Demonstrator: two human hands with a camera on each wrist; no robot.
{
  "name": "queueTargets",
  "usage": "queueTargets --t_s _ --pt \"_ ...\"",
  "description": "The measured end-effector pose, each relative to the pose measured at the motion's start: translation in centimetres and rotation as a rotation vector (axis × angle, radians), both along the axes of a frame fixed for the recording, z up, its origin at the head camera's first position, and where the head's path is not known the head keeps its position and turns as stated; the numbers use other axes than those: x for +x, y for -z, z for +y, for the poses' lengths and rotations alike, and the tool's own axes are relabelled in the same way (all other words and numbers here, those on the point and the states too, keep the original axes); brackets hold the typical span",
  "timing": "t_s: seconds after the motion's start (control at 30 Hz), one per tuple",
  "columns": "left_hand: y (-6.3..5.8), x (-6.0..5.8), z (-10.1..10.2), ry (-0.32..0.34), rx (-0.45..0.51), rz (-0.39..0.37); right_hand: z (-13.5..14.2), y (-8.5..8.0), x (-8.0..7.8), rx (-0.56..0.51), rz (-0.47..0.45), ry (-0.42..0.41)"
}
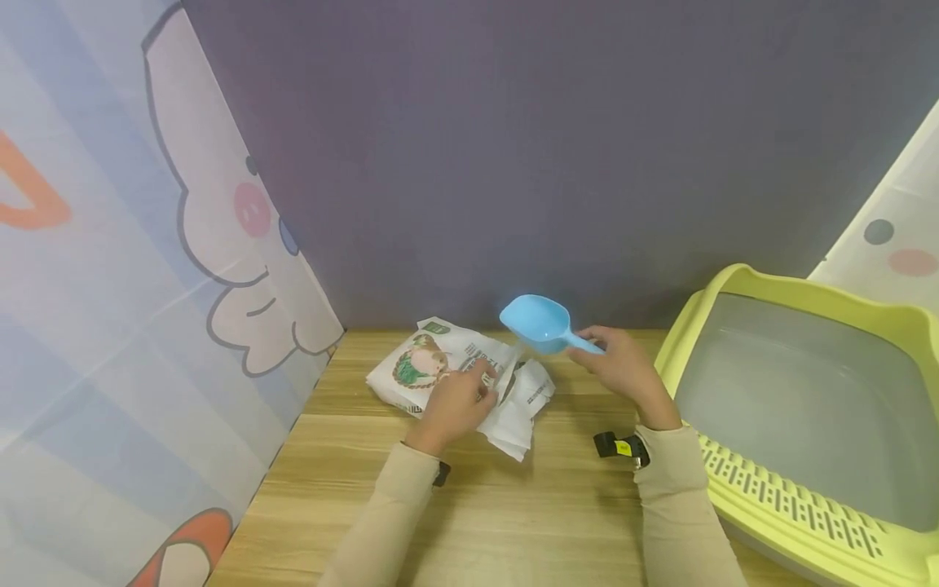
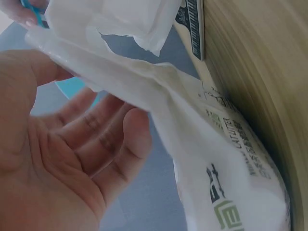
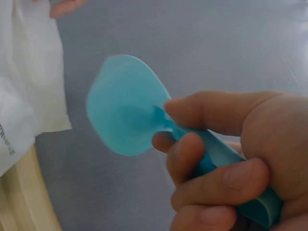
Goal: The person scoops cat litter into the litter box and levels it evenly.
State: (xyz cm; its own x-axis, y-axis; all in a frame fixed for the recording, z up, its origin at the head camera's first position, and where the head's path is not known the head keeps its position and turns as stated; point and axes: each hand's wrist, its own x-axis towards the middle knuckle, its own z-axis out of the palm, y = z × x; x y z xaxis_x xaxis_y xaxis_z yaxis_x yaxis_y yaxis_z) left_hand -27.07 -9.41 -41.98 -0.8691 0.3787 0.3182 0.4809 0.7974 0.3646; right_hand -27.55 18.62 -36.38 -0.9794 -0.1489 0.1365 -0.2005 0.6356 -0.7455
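A light-blue scoop (image 1: 539,319) is held by its handle in my right hand (image 1: 623,367), above the table and just right of the bag. In the right wrist view the thumb and fingers wrap the scoop's handle (image 3: 216,149); no contents show in its bowl (image 3: 125,106). A white printed bag (image 1: 396,371) lies on its side, its torn mouth toward the right. My left hand (image 1: 458,403) rests over that mouth with loosely bent fingers. In the left wrist view, the bag's edge (image 2: 120,77) touches the left fingers (image 2: 110,144) and hides some fingertips.
A yellow-rimmed litter box (image 1: 685,342) with a grey inside and a slotted front ledge stands at the right. The wood-grain table (image 1: 330,489) meets a dark wall (image 1: 513,163) behind. Cartoon-printed sheets (image 1: 95,326) hang at the left and right.
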Motion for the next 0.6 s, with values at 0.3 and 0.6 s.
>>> queueTargets --t_s 0.3,0.6 --pt "0.4 0.1 0.4 -0.079 0.043 0.001 1.9 -1.1 1.5 0.046 0.018 -0.07" --pt "0.9 -0.1 0.3 -0.092 0.069 -0.021 2.9 -2.0 2.4 0.07 0.029 -0.143"
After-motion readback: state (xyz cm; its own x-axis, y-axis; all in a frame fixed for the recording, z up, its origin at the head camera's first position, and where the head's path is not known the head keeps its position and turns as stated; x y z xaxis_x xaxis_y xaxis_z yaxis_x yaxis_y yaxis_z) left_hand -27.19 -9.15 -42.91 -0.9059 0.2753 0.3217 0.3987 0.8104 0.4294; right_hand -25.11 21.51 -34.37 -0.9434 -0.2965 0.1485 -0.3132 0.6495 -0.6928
